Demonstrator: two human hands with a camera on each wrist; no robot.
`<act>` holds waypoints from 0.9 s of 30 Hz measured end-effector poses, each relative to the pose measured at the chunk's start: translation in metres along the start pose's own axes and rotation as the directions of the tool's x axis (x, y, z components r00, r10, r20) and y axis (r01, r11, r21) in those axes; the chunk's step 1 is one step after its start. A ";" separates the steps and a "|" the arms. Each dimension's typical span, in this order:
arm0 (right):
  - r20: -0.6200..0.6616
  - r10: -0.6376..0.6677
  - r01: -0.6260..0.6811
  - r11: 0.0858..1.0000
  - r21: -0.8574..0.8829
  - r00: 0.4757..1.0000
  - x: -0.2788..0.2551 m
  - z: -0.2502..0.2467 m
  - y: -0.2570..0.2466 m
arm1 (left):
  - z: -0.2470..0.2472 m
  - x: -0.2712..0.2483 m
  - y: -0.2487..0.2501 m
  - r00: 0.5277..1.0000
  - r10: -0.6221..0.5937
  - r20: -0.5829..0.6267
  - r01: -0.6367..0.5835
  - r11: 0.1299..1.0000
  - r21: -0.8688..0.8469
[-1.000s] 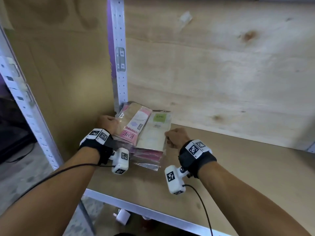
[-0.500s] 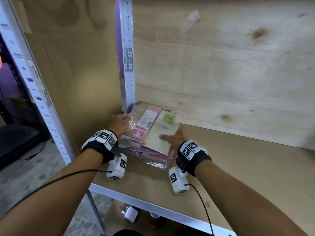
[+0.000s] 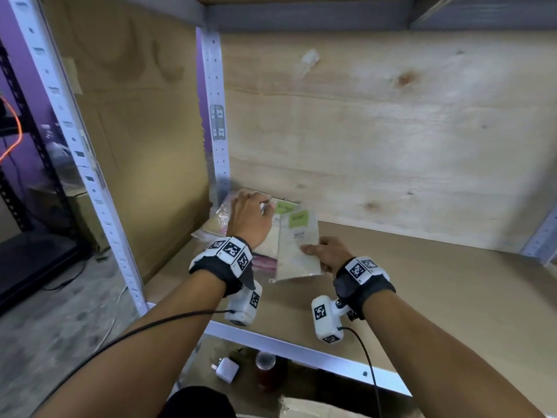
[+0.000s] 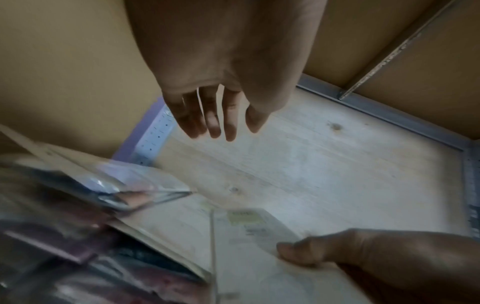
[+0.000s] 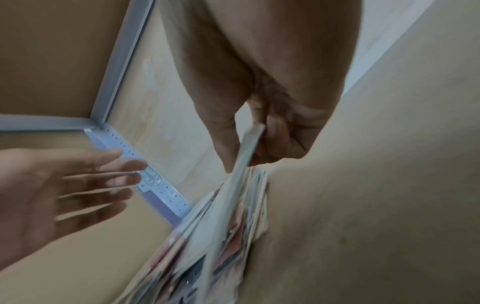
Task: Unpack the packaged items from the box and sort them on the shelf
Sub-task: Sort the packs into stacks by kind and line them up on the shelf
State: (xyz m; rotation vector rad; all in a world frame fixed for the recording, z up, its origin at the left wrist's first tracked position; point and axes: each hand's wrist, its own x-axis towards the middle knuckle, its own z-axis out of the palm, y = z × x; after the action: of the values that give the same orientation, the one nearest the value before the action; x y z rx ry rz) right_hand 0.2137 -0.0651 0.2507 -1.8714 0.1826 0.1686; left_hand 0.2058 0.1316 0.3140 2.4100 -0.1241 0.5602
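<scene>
Right hand pinches green-labelled packet at its right edge, above stack of packets in shelf rear-left corner. Left hand over stack, fingers extended.

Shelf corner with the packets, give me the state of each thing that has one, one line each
Top clear-plastic packet with green label: lifted at its near edge, pinched by right hand.
Stack of clear-plastic packets: lying flat in the shelf's back-left corner.
Left hand: open, fingers straight, above the stack.
Right hand: thumb and fingers pinching the top packet's edge.
</scene>
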 end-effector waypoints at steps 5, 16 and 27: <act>-0.066 -0.113 0.115 0.993 0.023 0.991 -0.036 -0.050 0.010 | 0.037 -0.022 0.042 0.955 -0.107 0.277 0.149 0.979 -0.137; -0.167 -0.475 0.406 0.853 -0.329 0.864 -0.103 -0.142 0.026 | 0.102 -0.048 0.124 0.733 -0.053 0.678 0.622 0.454 -0.638; -0.049 -0.306 0.277 0.911 -0.305 0.951 -0.105 -0.194 0.064 | 0.155 -0.044 0.138 0.759 -0.151 0.633 0.645 0.303 -0.701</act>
State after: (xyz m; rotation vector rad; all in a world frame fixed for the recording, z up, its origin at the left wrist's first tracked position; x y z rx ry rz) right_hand 0.1021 -0.2647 0.2714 -2.1813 -0.0642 -0.1081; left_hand 0.1912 -0.0745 0.2672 1.2929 0.0231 -0.3407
